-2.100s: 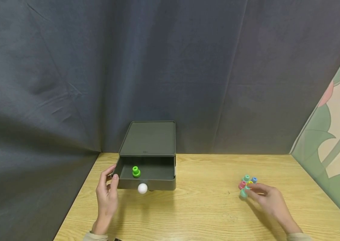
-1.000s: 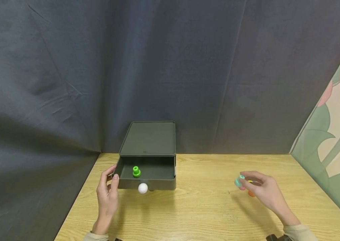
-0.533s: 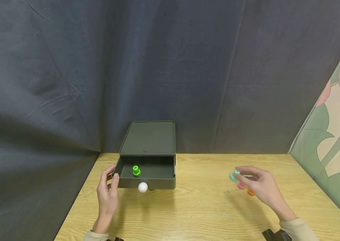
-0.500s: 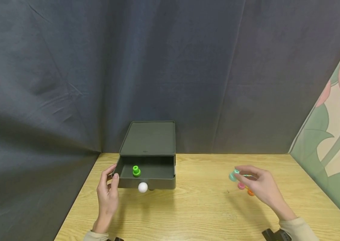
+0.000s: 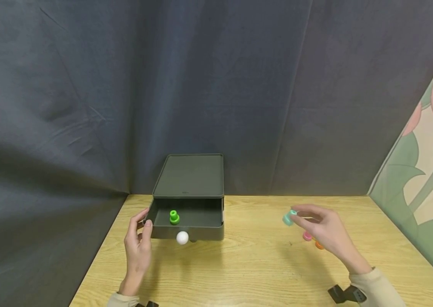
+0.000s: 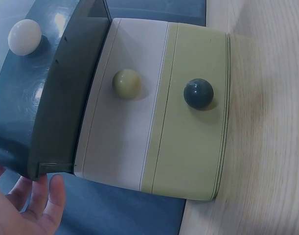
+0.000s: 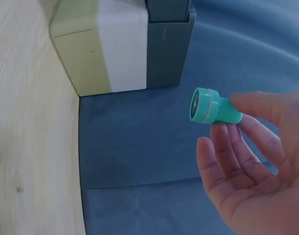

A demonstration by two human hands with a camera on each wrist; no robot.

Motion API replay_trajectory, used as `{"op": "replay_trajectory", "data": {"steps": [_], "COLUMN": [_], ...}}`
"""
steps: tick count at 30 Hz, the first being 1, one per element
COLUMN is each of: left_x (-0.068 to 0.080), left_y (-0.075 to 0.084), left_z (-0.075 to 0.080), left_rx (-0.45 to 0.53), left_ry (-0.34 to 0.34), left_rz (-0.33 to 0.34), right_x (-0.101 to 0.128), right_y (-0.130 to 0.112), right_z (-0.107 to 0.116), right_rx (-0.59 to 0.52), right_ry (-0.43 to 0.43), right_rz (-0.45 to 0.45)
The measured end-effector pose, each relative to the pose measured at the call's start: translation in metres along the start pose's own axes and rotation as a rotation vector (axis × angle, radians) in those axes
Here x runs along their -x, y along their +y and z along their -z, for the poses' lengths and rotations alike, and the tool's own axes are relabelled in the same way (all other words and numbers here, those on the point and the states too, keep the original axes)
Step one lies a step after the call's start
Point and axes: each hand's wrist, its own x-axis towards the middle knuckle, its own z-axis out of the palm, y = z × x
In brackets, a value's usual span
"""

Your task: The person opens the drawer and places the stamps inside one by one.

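The top drawer [image 5: 208, 233] of a small dark-topped drawer unit [image 5: 189, 175] is pulled out, with a white knob [image 5: 182, 238] on its front. Inside it a bright green toy stamp [image 5: 174, 218] stands upright toward the left. My left hand [image 5: 136, 253] holds the drawer's left front corner, thumb and fingers at its side wall. Over the table at right, my right hand [image 5: 325, 232] pinches a mint-green toy stamp [image 7: 204, 105] by its narrow handle. In the right wrist view its wide round end points away from the fingers.
A pink stamp [image 5: 307, 236] and an orange stamp [image 5: 318, 245] lie on the wooden table [image 5: 254, 264], partly behind my right hand. Below the open drawer are a closed white drawer [image 6: 122, 132] and a yellow-green one [image 6: 188, 147]. Dark curtain [image 5: 254, 98] hangs behind.
My right hand has lifted the mint-green stamp out of the group of stamps and carried it up and leftward. The left hand stays at the drawer's corner.
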Motion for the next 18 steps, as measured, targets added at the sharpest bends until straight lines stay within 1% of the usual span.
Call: {"op": "replay_trajectory", "data": {"steps": [6,9,12,18], "left_x": [0.0,0.0,0.0,0.001], "left_y": [0.0,0.001,0.001,0.002], "left_z": [-0.001,-0.001,-0.001,-0.001], "left_rx": [-0.002,0.001,0.005,0.015], "left_ry": [0.009,0.01,0.012,0.008], "left_rz": [-0.005,-0.005,-0.006,-0.013], "right_x": [-0.003,-0.004,-0.005,-0.008], "right_y": [-0.011,-0.018,-0.026,-0.042], "right_z": [0.0,-0.001,-0.002,-0.005], "right_rx": [-0.057,-0.08,-0.079,-0.114], "right_ry": [-0.025,-0.031,-0.04,-0.083], "right_rz": [-0.037,-0.042,-0.044,-0.083]}}
